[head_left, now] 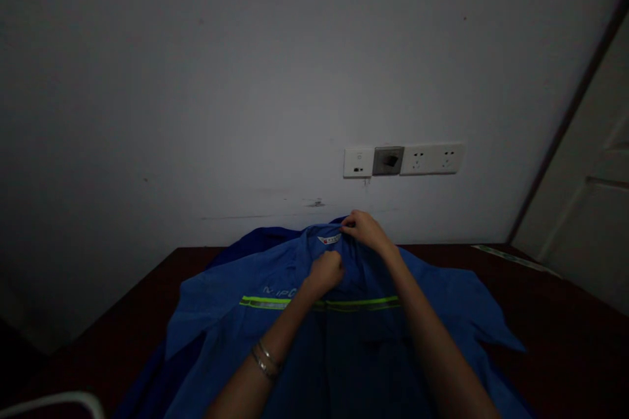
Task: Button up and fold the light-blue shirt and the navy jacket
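A blue short-sleeved work shirt (211, 288) lies spread front side up, with a yellow-green reflective stripe across the chest and a white label inside its collar (307, 242). My right hand (366, 230) pinches the collar's edge just right of the label. Below the label, my left hand (327, 273) is closed in a fist at the neck opening, against the shirt; its fingertips are hidden, so what it grips cannot be seen. Two silvery bangles (266, 360) circle my left wrist. Darker blue cloth (260, 236) shows from under the shirt.
The shirt rests on a dark reddish-brown tabletop (555, 314) against a pale wall (246, 111). Sockets and a switch (403, 160) are set in the wall. A strip (514, 258) lies at the right. A pale curved bar (63, 399) shows bottom left, and a panelled door (590, 177) right.
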### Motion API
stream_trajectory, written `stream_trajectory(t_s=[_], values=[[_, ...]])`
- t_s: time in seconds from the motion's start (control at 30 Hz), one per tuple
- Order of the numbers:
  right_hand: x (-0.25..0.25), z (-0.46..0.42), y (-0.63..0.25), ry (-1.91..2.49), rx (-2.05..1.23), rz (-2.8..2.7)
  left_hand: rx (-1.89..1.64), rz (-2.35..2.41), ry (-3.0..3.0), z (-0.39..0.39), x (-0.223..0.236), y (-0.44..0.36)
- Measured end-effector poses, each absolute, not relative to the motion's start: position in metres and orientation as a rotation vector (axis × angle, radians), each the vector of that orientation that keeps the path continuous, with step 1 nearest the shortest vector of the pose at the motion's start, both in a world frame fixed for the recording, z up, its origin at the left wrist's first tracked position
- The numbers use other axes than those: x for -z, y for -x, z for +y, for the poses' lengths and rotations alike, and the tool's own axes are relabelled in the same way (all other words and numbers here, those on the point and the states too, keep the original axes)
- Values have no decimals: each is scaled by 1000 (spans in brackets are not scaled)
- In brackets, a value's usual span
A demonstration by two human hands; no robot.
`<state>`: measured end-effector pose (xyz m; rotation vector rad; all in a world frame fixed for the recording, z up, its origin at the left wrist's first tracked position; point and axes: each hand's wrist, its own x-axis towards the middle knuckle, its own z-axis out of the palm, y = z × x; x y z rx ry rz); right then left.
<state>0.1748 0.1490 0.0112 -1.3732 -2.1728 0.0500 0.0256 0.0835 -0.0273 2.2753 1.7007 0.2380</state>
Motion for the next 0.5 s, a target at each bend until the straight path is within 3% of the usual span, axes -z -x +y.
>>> stream_trajectory(t_s=[0.5], values=[[-13, 144, -171, 1419, -35, -2169, -204, 1882, -2371, 85, 69, -47]])
